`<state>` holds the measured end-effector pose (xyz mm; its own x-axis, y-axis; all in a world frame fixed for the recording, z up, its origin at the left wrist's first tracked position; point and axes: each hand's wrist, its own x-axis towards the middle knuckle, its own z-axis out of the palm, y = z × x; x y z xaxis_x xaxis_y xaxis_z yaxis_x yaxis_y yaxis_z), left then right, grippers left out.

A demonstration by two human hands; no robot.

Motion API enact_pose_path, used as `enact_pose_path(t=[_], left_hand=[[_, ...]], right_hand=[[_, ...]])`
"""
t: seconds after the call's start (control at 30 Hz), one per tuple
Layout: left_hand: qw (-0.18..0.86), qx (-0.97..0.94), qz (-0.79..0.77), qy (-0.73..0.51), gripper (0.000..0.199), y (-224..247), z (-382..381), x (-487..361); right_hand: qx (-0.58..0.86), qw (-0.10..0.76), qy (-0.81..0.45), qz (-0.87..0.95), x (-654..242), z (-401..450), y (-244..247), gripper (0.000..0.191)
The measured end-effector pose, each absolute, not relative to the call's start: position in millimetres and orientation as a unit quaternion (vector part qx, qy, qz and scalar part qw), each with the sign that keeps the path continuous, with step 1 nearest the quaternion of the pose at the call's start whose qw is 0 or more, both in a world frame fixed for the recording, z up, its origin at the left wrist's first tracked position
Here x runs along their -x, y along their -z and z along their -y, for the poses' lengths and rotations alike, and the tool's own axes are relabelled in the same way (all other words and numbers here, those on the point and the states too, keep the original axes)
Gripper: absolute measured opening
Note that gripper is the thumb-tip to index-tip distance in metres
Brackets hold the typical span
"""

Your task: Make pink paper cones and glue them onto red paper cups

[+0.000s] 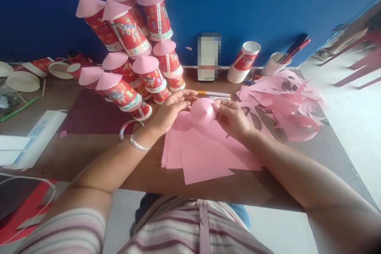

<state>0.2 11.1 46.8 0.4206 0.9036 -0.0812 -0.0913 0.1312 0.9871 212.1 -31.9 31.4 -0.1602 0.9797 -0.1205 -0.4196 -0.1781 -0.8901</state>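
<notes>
A small pink paper cone is between my two hands, its point turned up toward me. My right hand pinches its right edge between thumb and fingers. Curled at the cone's left rim, my left hand has its thumb and index fingertips on the paper, the other fingers raised. Under the cone lies a stack of pink paper sheets, the top one cut unevenly. Scissors lie partly hidden behind my right hand. A yellow-and-white pen rests just beyond the cone.
Stacked red paper cups with pink cone tops stand at back left. A phone leans on the blue wall, with cups and a pen holder to its right. Pink scraps pile up at right; a white box lies left.
</notes>
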Motion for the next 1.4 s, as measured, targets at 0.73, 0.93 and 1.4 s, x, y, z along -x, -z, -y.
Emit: enact_pose_path(t=[0.73,0.93,1.4], left_hand=[[0.704,-0.575,-0.335,-0.248,0.031,-50,-6,4],[0.72,-0.555,-0.328,-0.258,0.03,-49,-7,6],[0.712,-0.559,-0.334,-0.263,0.028,-46,-8,7]], right_hand=[[0.385,0.501,-0.659,0.408,-214,31,-22,0.043],[0.384,0.505,-0.661,0.401,-213,31,-21,0.043],[0.373,0.507,-0.671,0.393,-213,32,-22,0.037]])
